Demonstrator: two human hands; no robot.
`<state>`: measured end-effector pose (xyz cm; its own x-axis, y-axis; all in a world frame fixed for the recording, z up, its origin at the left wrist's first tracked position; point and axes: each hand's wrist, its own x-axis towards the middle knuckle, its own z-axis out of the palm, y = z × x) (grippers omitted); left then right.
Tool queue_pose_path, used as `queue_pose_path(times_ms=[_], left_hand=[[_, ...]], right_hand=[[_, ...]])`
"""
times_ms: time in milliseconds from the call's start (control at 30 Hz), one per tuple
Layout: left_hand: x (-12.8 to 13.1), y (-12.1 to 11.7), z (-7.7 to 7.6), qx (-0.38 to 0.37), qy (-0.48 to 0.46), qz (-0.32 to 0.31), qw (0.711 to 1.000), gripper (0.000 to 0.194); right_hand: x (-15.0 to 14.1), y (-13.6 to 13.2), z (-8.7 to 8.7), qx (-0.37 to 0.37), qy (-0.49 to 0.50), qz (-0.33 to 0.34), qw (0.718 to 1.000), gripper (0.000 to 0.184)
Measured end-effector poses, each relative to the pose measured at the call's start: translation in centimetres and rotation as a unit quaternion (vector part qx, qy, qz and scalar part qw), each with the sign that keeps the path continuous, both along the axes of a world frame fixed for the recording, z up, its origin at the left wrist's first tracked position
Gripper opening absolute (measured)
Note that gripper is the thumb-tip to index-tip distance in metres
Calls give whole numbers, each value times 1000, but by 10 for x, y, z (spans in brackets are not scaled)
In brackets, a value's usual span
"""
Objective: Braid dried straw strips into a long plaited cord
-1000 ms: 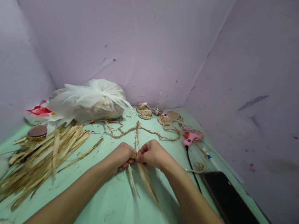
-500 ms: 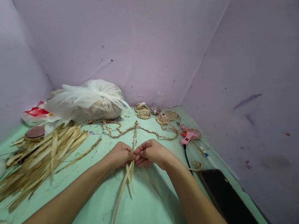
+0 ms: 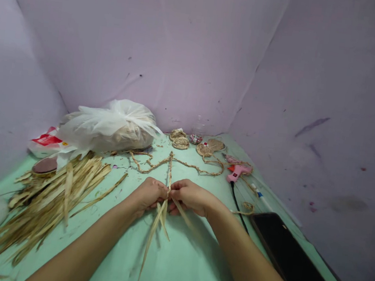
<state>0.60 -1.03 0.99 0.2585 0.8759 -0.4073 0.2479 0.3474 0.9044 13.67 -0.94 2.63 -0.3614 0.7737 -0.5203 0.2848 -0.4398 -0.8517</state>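
My left hand (image 3: 147,194) and my right hand (image 3: 190,197) meet at the middle of the green table (image 3: 173,265), both pinched on a braid of dried leaf strips (image 3: 170,174). The finished braid runs away from my fingers toward the back wall, where it joins a long plaited cord (image 3: 178,163). Loose unbraided strips (image 3: 152,236) hang from my fingers toward me over the table.
A heap of dried leaf strips (image 3: 45,196) lies at the left, behind it a white plastic bag (image 3: 108,124) and a red-and-white packet (image 3: 47,140). Coiled braided pieces (image 3: 179,139) sit at the back. A pink glue gun (image 3: 236,172) and a black tablet (image 3: 295,265) lie right.
The loose strips swung from my right side to hang nearer the middle and left. Both hands stayed together on the braid, shifting slightly.
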Motion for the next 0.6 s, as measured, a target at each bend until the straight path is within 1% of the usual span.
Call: queue_pose_path(times_ms=[133, 200, 333, 433, 533, 600], left_hand=[[0, 1, 0, -1, 22, -18, 1000, 7], [-2, 3, -1, 11, 48, -22, 999, 6], [-5, 7, -4, 80, 118, -46, 989, 7], [-7, 7, -7, 139, 175, -73, 972, 10], [-8, 6, -8, 194, 228, -82, 951, 12], [-10, 7, -6, 212, 247, -95, 941, 14]], right_hand=[[-1, 3, -7, 48, -57, -20, 997, 15], [1, 6, -12, 61, -71, -24, 995, 13], [3, 8, -17, 79, -70, -45, 993, 13], [3, 7, -18, 87, -47, -48, 994, 17], [2, 6, -18, 83, -40, -69, 993, 9], [1, 6, -20, 73, -29, -85, 993, 3]])
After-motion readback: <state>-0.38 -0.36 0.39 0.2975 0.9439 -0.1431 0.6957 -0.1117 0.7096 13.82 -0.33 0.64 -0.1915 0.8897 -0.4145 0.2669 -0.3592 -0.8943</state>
